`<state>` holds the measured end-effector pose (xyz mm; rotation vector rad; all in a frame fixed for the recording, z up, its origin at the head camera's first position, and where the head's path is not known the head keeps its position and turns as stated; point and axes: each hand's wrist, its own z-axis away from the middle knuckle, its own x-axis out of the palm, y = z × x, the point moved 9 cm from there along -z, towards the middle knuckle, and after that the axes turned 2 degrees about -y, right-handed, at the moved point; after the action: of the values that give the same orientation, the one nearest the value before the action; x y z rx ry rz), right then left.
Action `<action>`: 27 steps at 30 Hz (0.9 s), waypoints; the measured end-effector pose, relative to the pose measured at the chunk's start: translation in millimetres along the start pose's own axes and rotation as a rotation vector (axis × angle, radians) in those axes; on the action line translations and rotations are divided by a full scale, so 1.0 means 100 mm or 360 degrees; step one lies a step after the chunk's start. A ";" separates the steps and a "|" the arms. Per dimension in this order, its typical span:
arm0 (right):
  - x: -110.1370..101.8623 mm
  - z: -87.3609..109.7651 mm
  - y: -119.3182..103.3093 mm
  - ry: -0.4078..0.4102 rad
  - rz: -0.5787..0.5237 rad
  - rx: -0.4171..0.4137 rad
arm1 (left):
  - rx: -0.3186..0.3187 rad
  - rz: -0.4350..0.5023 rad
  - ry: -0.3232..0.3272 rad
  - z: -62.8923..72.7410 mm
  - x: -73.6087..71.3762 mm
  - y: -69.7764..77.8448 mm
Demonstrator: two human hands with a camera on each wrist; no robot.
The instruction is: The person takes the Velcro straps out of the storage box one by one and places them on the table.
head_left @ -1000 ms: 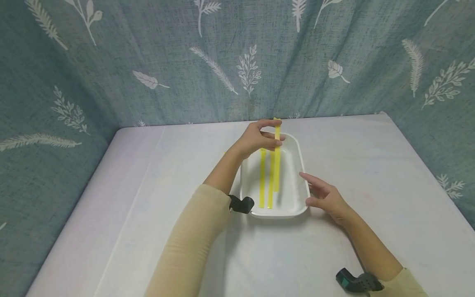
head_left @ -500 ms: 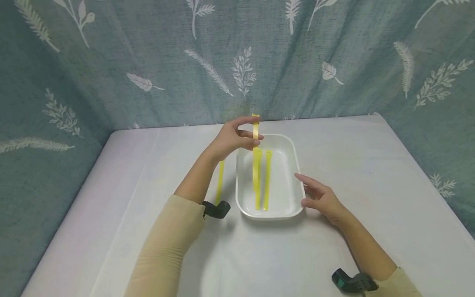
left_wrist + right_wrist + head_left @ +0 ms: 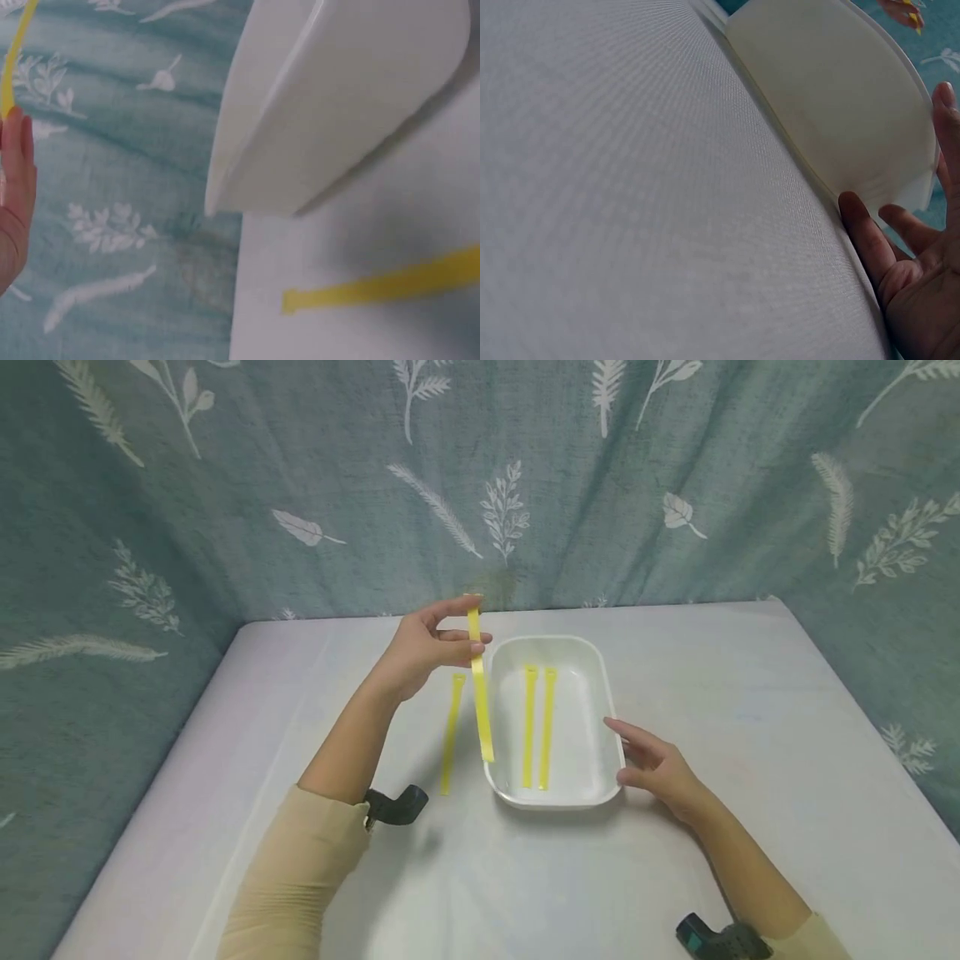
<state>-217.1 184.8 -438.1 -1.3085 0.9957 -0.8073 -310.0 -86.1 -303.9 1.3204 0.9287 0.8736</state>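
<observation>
My left hand (image 3: 422,647) pinches a flat yellow strip (image 3: 482,710) that hangs at the left rim of the white tray (image 3: 555,799). The top end of that strip is at the index finger. Inside the tray two similar strips lie side by side, a left strip (image 3: 528,727) and a right strip (image 3: 548,727), each with a wider end at the top. Another yellow strip (image 3: 452,735) lies on the table left of the tray; the left wrist view shows its small squared end. My right hand (image 3: 660,768) rests with fingers spread against the tray's right side.
A white-covered table (image 3: 300,843) carries everything. Behind it and along both sides hangs a green-blue curtain (image 3: 337,485) with white leaf prints. Both wrists wear black cameras, the left camera (image 3: 397,806) and the right camera (image 3: 723,937).
The left hand has moved left from above the tray to its left rim, carrying the yellow strip. The strip on the table has come into full view. The right hand stays at the tray.
</observation>
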 end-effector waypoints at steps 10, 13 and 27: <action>-0.02 0.03 0.00 0.0004 -0.0020 -0.0038 | -0.0033 -0.0140 0.0130 0.11 -0.36 -0.17; -0.03 0.02 0.00 0.0005 -0.0004 -0.0030 | -0.0050 -0.0163 0.0139 0.14 -0.46 -0.27; -0.01 0.00 0.01 -0.0023 -0.0043 -0.0040 | -0.0179 -0.0222 0.0084 0.31 -0.69 -0.77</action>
<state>-217.4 186.3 -439.4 -1.3497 0.9814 -0.8071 -308.1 -166.4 -376.0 1.1272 0.9864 0.8435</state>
